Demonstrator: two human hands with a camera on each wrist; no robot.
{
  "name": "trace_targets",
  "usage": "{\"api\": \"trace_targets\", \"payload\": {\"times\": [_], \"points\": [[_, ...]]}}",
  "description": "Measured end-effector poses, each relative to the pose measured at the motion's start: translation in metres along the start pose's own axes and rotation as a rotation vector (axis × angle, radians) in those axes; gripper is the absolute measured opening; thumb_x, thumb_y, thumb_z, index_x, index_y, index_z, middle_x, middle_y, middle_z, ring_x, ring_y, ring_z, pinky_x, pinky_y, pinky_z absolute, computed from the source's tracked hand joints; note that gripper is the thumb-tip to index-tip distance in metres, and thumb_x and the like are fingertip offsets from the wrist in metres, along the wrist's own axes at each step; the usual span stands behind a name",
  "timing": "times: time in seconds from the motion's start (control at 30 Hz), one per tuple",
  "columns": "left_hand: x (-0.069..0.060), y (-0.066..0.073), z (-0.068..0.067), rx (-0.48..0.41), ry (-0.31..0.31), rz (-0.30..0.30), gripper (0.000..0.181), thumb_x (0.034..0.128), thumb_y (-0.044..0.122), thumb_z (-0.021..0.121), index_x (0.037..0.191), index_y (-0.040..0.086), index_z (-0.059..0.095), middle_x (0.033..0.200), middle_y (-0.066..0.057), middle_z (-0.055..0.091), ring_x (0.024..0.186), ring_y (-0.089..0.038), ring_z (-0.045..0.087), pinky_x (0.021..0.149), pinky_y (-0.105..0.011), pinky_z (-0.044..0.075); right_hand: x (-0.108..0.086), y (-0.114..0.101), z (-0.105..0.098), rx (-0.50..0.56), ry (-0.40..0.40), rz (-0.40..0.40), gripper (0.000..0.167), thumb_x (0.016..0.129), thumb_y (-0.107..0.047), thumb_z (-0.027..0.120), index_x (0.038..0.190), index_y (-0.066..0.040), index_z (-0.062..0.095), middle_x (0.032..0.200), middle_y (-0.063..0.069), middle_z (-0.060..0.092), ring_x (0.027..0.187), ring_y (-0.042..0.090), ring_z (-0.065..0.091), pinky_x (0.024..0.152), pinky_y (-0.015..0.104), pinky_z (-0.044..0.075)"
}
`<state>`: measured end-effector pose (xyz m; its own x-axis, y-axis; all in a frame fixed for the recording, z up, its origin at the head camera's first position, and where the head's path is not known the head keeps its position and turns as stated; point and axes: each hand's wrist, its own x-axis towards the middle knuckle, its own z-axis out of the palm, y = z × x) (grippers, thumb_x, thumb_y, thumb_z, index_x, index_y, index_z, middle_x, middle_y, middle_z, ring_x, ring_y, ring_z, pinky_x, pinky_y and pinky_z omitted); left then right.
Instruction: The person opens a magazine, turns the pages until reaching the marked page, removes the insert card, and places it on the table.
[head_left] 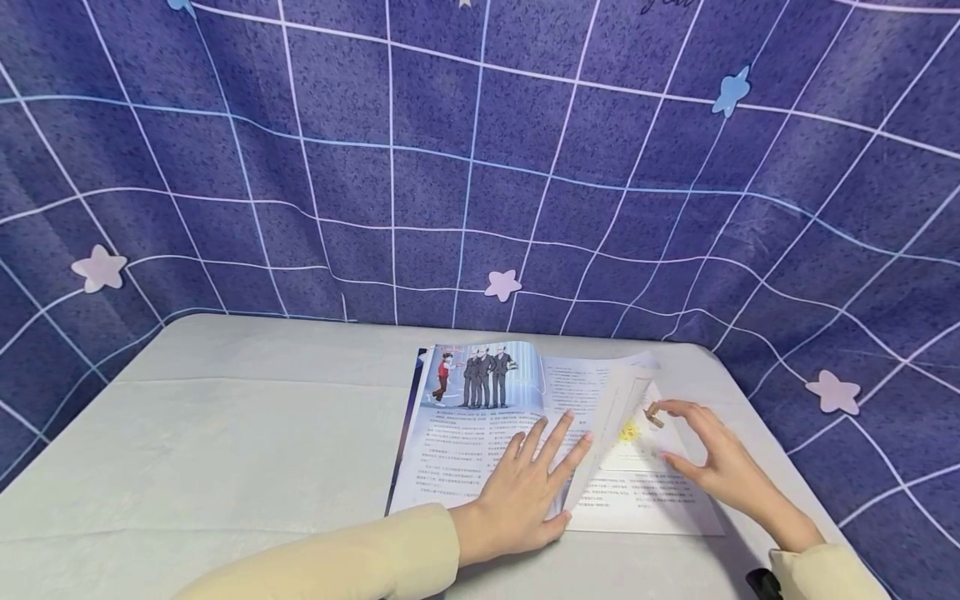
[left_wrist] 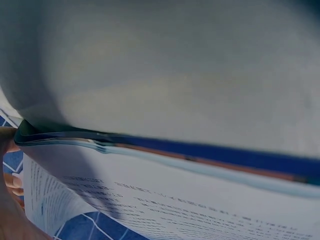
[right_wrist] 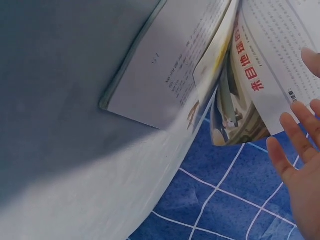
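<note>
An open magazine (head_left: 480, 450) lies on the table, with a colour picture of suited figures on its left side. My left hand (head_left: 521, 492) rests on the pages near the middle, fingers spread, by the lower part of a raised page (head_left: 611, 408). This loose page stands tilted up from the right side, and its other face shows a red heading in the right wrist view. My right hand (head_left: 720, 462) is over the right-hand page (head_left: 660, 508), thumb and forefinger apart with nothing between them. Its fingers (right_wrist: 282, 152) appear spread in the right wrist view.
A pale cloth covers the table (head_left: 225, 433). Behind it and along the right hangs a blue curtain (head_left: 337, 167) with a grid and stars. The magazine lies toward the table's right side.
</note>
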<state>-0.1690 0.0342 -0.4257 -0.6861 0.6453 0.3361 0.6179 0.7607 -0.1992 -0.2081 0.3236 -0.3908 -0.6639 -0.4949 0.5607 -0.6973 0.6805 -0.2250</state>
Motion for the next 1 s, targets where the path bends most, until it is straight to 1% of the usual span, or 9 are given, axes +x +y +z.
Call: {"api": "trace_targets", "payload": {"times": [0.13,0.3,0.43,0.57,0.7,0.8,0.9,1.0], "points": [[0.0,0.001,0.0,-0.001,0.021,0.007,0.098,0.0779,0.059,0.052,0.147,0.02,-0.006,0.153,-0.017,-0.008,0.137,-0.036,0.017,0.104,-0.047,0.031,0.001,0.001,0.003,0.017,-0.004,-0.018,0.064,0.061,0.0,0.077,0.12,0.002,0.052,0.114,0.012,0.057,0.116,0.004,0.042,0.1,0.005,0.019],[0.0,0.001,0.001,0.0,0.045,0.008,0.094,0.0769,0.057,0.054,0.148,0.024,0.002,0.152,-0.019,-0.011,0.139,-0.039,0.007,0.106,-0.049,0.027,0.002,0.002,0.006,0.041,0.004,-0.039,0.061,0.06,0.001,0.078,0.116,0.003,0.055,0.113,0.013,0.058,0.115,0.008,0.044,0.101,0.006,0.02],[0.0,0.002,0.001,-0.011,0.052,0.008,0.088,0.077,0.055,0.054,0.147,0.024,0.011,0.151,-0.02,-0.013,0.139,-0.04,0.001,0.107,-0.05,0.024,0.001,0.004,0.007,0.047,-0.012,-0.025,0.06,0.06,0.001,0.077,0.116,0.001,0.055,0.115,0.013,0.057,0.116,0.007,0.043,0.1,0.005,0.019],[0.0,0.002,0.001,-0.029,0.064,0.017,0.08,0.0763,0.052,0.056,0.144,0.023,0.025,0.152,-0.019,-0.011,0.139,-0.04,0.001,0.108,-0.051,0.021,0.0,0.007,0.009,0.043,-0.024,-0.012,0.059,0.061,0.001,0.077,0.116,0.002,0.055,0.114,0.014,0.057,0.116,0.007,0.043,0.101,0.005,0.018],[-0.001,0.001,0.0,-0.028,0.066,0.035,0.073,0.0761,0.051,0.056,0.14,0.023,0.035,0.153,-0.015,-0.008,0.14,-0.04,0.002,0.108,-0.053,0.02,0.0,0.01,0.012,0.038,-0.041,-0.007,0.057,0.061,0.001,0.077,0.114,0.003,0.055,0.113,0.015,0.058,0.114,0.01,0.044,0.101,0.005,0.017],[-0.001,0.001,0.0,-0.011,0.048,0.044,0.068,0.0774,0.051,0.054,0.138,0.023,0.037,0.154,-0.013,-0.006,0.14,-0.038,0.001,0.108,-0.053,0.018,0.0,0.011,0.014,0.028,-0.063,0.005,0.056,0.062,0.0,0.076,0.113,0.003,0.055,0.114,0.014,0.058,0.113,0.013,0.045,0.101,0.003,0.015],[-0.002,0.001,0.0,0.003,0.026,0.05,0.065,0.0793,0.05,0.051,0.137,0.023,0.038,0.154,-0.013,-0.003,0.14,-0.037,0.0,0.108,-0.054,0.017,0.0,0.011,0.015,0.011,-0.08,0.021,0.056,0.063,-0.001,0.076,0.114,0.001,0.054,0.114,0.014,0.057,0.11,0.02,0.047,0.1,0.002,0.013],[-0.002,0.001,0.001,0.01,0.009,0.057,0.062,0.0807,0.049,0.049,0.137,0.025,0.039,0.154,-0.013,0.002,0.14,-0.037,0.003,0.109,-0.054,0.016,0.001,0.011,0.015,-0.008,-0.095,0.037,0.057,0.064,-0.002,0.077,0.116,-0.001,0.054,0.115,0.013,0.058,0.107,0.027,0.049,0.099,0.002,0.013]]}}
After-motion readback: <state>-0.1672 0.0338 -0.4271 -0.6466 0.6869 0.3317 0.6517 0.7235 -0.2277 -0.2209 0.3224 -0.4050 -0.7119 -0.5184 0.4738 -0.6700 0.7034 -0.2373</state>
